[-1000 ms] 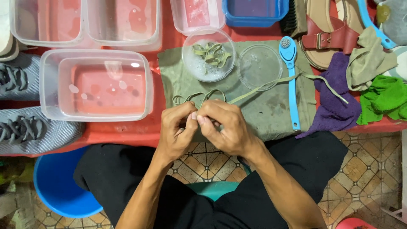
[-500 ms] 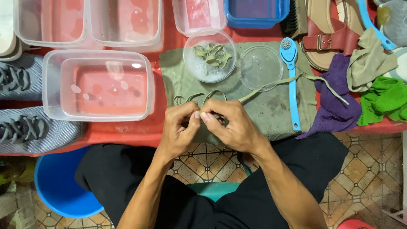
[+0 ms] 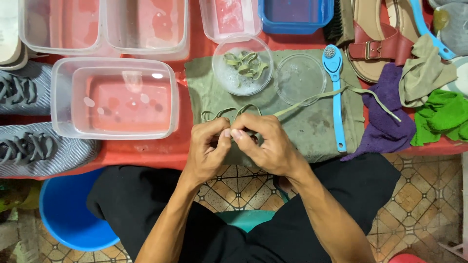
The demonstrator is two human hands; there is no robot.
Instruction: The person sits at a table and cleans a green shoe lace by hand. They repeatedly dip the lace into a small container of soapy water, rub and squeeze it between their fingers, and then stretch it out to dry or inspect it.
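Shoelace is pinched between fingertips of left hand and right hand, both closed; its length trails rightward beyond them.

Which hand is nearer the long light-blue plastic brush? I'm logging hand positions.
Right. The right hand sits just left of the long light-blue plastic brush on the green cloth; the left hand is farther left.

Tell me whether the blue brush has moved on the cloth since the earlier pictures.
No. The blue brush lies as before on the green cloth, its head beside the round clear lid and its handle pointing toward the table edge.
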